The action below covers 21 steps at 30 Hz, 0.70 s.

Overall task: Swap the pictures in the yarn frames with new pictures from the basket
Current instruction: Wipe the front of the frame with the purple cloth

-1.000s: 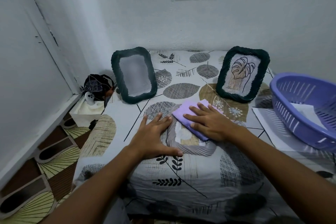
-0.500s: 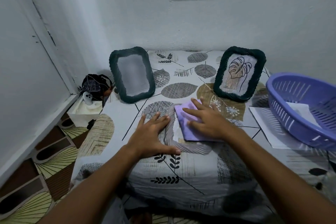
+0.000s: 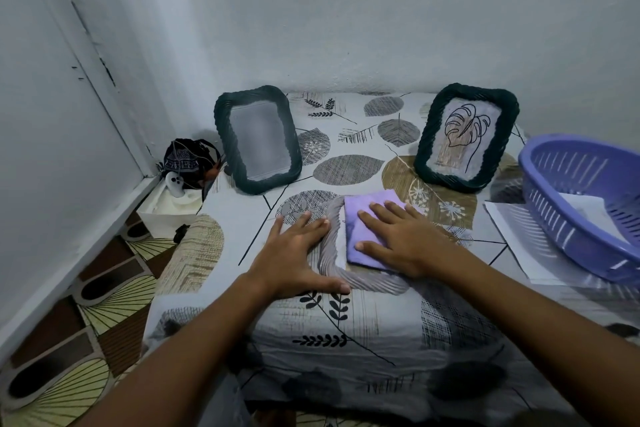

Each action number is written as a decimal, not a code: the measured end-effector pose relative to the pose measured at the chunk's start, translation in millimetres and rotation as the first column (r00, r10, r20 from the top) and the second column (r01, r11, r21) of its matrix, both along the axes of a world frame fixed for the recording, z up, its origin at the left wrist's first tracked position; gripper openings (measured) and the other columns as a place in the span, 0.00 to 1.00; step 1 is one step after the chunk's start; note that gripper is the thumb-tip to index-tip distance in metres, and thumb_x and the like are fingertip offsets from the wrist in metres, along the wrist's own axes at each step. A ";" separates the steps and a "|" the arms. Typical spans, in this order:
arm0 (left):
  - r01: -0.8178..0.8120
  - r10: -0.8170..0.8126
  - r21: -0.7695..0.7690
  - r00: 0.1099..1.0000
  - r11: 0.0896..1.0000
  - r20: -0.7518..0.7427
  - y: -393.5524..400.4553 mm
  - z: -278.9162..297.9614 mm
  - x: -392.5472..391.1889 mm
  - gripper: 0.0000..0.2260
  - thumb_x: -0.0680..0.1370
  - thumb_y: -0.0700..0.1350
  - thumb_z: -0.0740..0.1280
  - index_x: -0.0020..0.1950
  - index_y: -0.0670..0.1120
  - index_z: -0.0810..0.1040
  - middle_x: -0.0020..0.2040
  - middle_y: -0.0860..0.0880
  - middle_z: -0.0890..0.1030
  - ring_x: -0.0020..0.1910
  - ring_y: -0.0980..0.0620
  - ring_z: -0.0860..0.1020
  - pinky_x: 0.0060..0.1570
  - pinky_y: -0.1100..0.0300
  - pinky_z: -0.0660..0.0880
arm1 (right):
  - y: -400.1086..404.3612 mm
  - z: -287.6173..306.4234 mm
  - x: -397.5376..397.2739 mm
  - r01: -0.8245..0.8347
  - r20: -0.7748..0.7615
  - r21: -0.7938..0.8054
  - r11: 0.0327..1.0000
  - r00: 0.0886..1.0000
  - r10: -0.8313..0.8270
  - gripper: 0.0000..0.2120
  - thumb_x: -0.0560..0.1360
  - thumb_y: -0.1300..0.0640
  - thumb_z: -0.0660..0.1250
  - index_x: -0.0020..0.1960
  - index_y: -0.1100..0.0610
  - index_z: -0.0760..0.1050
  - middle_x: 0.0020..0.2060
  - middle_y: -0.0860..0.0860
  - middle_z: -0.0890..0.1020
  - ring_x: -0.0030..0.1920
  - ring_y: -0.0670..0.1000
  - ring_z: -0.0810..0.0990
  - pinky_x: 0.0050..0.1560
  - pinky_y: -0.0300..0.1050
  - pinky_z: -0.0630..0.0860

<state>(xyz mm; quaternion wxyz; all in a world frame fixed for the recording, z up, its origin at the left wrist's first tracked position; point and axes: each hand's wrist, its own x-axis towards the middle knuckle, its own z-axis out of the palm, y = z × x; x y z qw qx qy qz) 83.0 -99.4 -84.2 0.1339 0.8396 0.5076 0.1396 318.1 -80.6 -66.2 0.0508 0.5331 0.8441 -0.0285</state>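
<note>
At centre frame the right hand [image 3: 398, 239] is pressing flat, fingers straight, on the lilac backing card [image 3: 363, 229] over the grey yarn frame [image 3: 332, 253] lying on the bed [image 3: 381, 322], left hand [image 3: 294, 250] open bracing its edge, so even pressure is probably seating it squarely.

Leaf-print bedsheet [image 3: 346, 326], dark bag [image 3: 188, 163] in the corner, patterned floor tiles [image 3: 86, 305]
</note>
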 end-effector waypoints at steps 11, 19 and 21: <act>0.009 -0.010 -0.017 0.999 1.000 -0.036 -0.1 1.2 -0.4 0.54 0.59 0.78 0.62 0.78 0.51 0.56 0.78 0.55 0.57 0.75 0.61 0.47 0.75 0.47 0.38 | 7.2 -4.2 -18.9 0.005 -0.063 -0.007 1.000 0.998 -0.006 0.33 0.80 0.37 0.43 0.78 0.53 0.41 0.78 0.52 0.45 0.77 0.54 0.41 0.75 0.57 0.37; 0.025 -0.027 -0.036 0.998 0.999 -0.048 0.7 2.3 -1.1 0.55 0.58 0.79 0.59 0.78 0.50 0.55 0.78 0.53 0.57 0.77 0.57 0.48 0.75 0.45 0.38 | 19.9 -3.2 -27.8 -0.012 -0.035 -0.006 1.000 0.999 0.012 0.32 0.81 0.39 0.43 0.78 0.53 0.41 0.78 0.51 0.43 0.77 0.54 0.40 0.75 0.55 0.38; 0.023 -0.024 -0.035 0.999 0.999 -0.047 1.0 2.2 -0.9 0.55 0.58 0.79 0.59 0.78 0.50 0.55 0.78 0.53 0.57 0.77 0.56 0.48 0.74 0.44 0.39 | 22.2 -3.1 -27.8 -0.026 -0.037 -0.006 1.000 0.999 0.026 0.32 0.81 0.39 0.43 0.78 0.54 0.42 0.78 0.51 0.44 0.77 0.54 0.40 0.76 0.55 0.40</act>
